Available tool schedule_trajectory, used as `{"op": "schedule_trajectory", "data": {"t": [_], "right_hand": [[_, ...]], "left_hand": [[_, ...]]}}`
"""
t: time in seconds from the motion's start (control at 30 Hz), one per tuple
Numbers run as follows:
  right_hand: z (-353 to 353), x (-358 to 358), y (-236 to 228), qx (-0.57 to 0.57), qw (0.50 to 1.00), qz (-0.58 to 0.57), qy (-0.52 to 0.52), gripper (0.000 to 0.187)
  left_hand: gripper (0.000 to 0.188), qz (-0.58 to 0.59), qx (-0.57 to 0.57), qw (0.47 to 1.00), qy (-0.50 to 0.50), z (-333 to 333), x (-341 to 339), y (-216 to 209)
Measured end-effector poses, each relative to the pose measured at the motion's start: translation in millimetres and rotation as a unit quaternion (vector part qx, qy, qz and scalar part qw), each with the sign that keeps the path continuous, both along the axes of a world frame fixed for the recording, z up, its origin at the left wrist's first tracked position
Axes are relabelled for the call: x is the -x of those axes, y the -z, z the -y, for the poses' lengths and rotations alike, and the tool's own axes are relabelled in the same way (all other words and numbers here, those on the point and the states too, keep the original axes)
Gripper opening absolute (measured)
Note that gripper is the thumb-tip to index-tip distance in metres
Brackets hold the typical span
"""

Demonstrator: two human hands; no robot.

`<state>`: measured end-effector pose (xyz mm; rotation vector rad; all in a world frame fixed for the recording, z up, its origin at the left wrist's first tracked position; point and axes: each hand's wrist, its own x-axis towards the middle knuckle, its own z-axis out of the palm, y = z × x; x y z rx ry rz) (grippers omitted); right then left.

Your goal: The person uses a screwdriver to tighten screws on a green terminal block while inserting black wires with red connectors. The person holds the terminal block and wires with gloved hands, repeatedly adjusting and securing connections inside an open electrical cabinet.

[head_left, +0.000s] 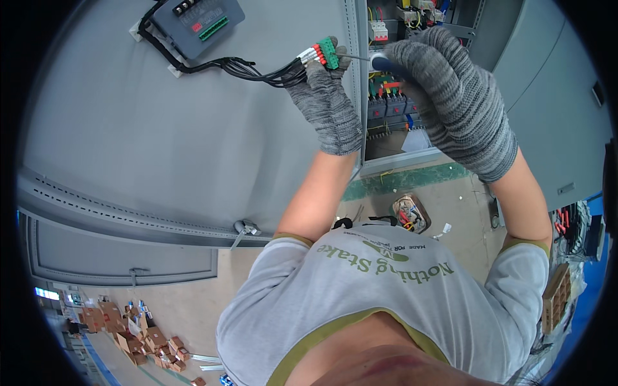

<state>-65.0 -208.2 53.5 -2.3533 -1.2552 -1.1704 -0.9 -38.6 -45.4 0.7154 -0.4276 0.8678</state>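
In my gloved left hand (329, 112) is a green terminal plug (329, 54), with a row of wires with white and red sleeves entering its left side. From there a black wire bundle (251, 72) runs left along the grey cabinet door (161, 141) to a grey module (203, 29) with a green socket. My gloved right hand (460, 103) is closed around the dark blue handle of a screwdriver (386, 63). Its thin shaft points left, with the tip at the plug's right side; the exact contact is too small to tell.
Behind my right hand stands an open cabinet (402, 157) with breakers and wiring. A tray of tools (411, 213) lies on the floor below it. Several cardboard boxes (154, 341) are piled at the lower left. A door latch (246, 228) juts from the door's lower edge.
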Motion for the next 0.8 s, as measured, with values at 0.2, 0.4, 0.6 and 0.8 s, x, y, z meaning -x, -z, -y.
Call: {"op": "schedule_trajectory", "data": {"t": [0.2,0.4,0.6,0.8], "right_hand": [[-13,7,-12,-0.01,0.997,0.065,-0.043,0.037],[-4,-3,2,-0.039,0.999,-0.036,-0.002,0.04],[-2,-2,-4,0.013,0.994,0.104,-0.028,0.021],[-5,-12,17,-0.066,0.997,-0.025,0.021,0.024]], "left_hand": [[0.023,-0.005,0.02,1.0,-0.018,1,0,0],[0.034,-0.025,0.019,0.999,-0.022,2,-1,-3],[0.031,-0.007,0.029,0.999,-0.011,3,4,-7],[0.032,-0.017,0.029,0.998,-0.045,6,-3,-2]]}}
